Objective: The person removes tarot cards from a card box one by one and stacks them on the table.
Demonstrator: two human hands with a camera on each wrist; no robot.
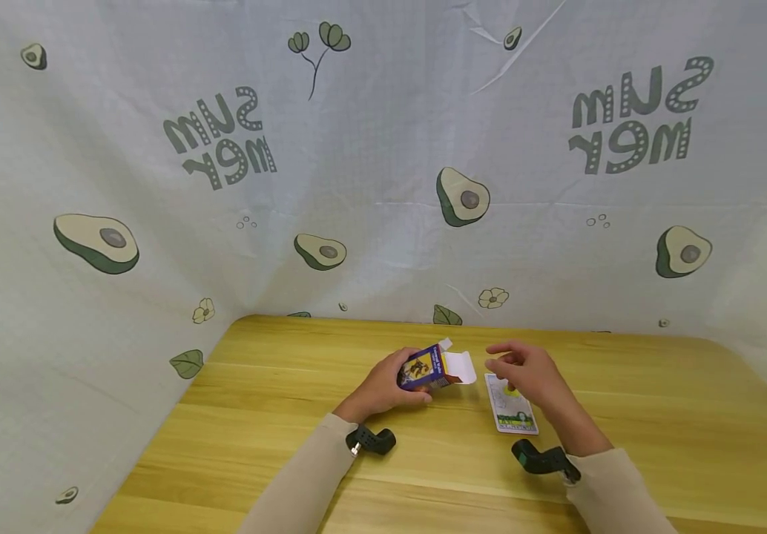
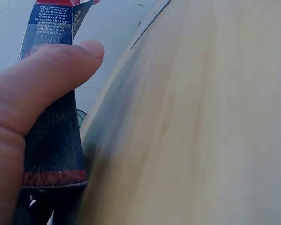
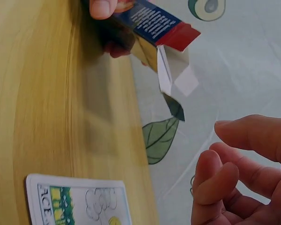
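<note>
My left hand [image 1: 381,387] grips a dark blue tarot card box [image 1: 418,369], thumb along its near side. The box tilts to the right, and its white end flap [image 1: 461,366] stands open. Close up in the left wrist view, the thumb lies across the printed side of the box [image 2: 49,117]. Just right of the flap, my right hand [image 1: 538,377] hovers over the far end of a tarot card [image 1: 515,417], its fingers loosely bent with nothing between them. That card lies face up and reads "ACE" in the right wrist view.
A yellowish wooden table [image 1: 423,475] carries the card. Behind it and to the left hangs a pale curtain [image 1: 370,185] printed with avocados, meeting the table's back edge. Black camera mounts [image 1: 375,440] sit on both wrists.
</note>
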